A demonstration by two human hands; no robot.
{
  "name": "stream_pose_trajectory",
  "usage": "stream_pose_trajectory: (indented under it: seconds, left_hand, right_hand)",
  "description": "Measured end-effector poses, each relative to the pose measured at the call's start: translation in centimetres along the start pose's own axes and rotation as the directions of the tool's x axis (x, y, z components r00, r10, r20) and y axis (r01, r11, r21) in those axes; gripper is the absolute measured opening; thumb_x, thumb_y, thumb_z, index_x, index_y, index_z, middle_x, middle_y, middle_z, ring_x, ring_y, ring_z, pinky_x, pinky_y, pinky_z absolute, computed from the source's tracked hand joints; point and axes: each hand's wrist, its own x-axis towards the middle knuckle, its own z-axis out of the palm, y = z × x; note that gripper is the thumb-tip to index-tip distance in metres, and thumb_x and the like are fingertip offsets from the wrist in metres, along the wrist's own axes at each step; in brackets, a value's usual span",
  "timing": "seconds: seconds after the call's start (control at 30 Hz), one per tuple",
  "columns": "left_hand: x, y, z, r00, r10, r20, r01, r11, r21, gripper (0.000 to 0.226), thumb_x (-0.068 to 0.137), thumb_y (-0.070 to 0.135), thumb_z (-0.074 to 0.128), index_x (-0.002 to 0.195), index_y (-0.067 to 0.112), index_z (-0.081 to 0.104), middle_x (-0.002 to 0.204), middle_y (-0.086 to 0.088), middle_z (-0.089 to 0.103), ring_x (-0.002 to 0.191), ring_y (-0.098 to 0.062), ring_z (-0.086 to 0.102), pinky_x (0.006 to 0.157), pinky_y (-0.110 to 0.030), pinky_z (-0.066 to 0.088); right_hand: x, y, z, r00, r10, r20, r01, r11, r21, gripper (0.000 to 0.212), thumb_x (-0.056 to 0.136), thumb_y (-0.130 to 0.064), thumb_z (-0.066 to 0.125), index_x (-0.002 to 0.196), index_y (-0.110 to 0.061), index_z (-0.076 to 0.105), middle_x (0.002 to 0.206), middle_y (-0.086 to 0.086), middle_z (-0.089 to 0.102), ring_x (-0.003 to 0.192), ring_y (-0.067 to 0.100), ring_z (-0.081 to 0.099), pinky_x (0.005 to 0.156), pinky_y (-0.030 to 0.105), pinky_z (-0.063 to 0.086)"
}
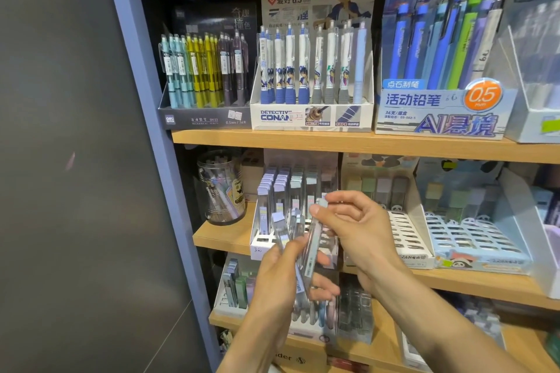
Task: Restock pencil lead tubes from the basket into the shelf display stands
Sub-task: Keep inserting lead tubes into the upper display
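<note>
My left hand [280,277] grips a fanned bunch of clear pencil lead tubes [285,235] in front of the middle shelf. My right hand [353,228] pinches the top of one pale blue lead tube [313,247] from that bunch, held nearly upright. Directly behind both hands stands a white display stand [263,241] with rows of lead tubes in its left slots. To its right, a second white stand [407,239] and a light blue panda stand [472,236] have many bare slots at the front and a few tubes at the back. The basket is out of view.
A clear plastic jar [222,188] of pens stands left of the stand. The upper shelf carries boxes of mechanical pencils [312,70]. The shelf below holds more lead tube displays [353,307]. A blue shelf post [151,130] and dark panel bound the left side.
</note>
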Motion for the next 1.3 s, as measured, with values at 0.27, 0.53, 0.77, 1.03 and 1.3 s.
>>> stream_pose_trajectory:
  seconds: [0.27,0.53,0.77,1.03,1.3]
  left_hand:
    - [-0.4,-0.1,-0.8,0.998,0.033,0.046,-0.035,0.999,0.042,0.036,0.107,0.03,0.045,0.097,0.0,0.062,0.074,-0.021,0.056,0.04,-0.023,0.039,0.041,-0.026,0.033]
    - [-0.2,0.2,-1.1,0.994,0.064,-0.093,-0.061,0.998,0.036,0.027,0.11,0.028,0.044,0.118,0.01,0.062,0.085,-0.013,0.075,0.062,-0.03,0.074,0.038,-0.025,0.045]
    - [0.0,0.0,-1.7,0.985,0.099,-0.141,-0.094,0.995,0.043,0.026,0.108,0.029,0.048,0.118,0.012,0.066,0.09,-0.019,0.073,0.057,-0.028,0.069,0.042,-0.029,0.049]
    - [0.6,-0.2,-2.2,0.984,0.117,-0.133,-0.111,0.993,0.046,0.029,0.107,0.033,0.051,0.126,0.017,0.065,0.083,-0.013,0.068,0.052,-0.025,0.057,0.045,-0.031,0.048]
    - [0.6,-0.4,-2.2,0.988,0.13,-0.088,-0.122,0.989,0.088,0.029,0.109,0.031,0.045,0.124,0.018,0.067,0.085,-0.009,0.071,0.043,-0.019,0.047,0.039,-0.025,0.034]
  right_hand:
    - [-0.1,-0.3,-1.3,0.964,0.025,0.263,-0.036,0.999,0.038,0.043,0.08,-0.004,0.083,0.117,-0.021,0.069,0.096,0.011,0.076,0.075,0.021,0.07,0.069,0.026,0.058]
    - [0.8,-0.9,-1.7,0.969,-0.246,0.02,0.245,0.968,0.043,0.04,0.083,-0.001,0.08,0.115,-0.02,0.064,0.09,0.007,0.077,0.085,0.02,0.076,0.079,0.028,0.06]
    - [2.4,0.4,-1.2,0.869,-0.495,0.013,0.488,0.852,-0.189,0.031,0.091,-0.009,0.076,0.112,-0.025,0.06,0.092,-0.002,0.07,0.09,0.011,0.071,0.081,0.024,0.059]
    - [3.5,0.7,-1.7,0.844,-0.532,0.065,0.528,0.807,-0.262,0.028,0.09,-0.008,0.076,0.111,-0.02,0.061,0.094,-0.004,0.07,0.088,0.005,0.069,0.077,0.018,0.058]
    - [4.0,0.5,-1.9,0.8,-0.571,0.184,0.597,0.724,-0.346,0.028,0.09,-0.01,0.076,0.114,-0.02,0.064,0.094,-0.006,0.071,0.091,0.002,0.069,0.075,0.012,0.056]
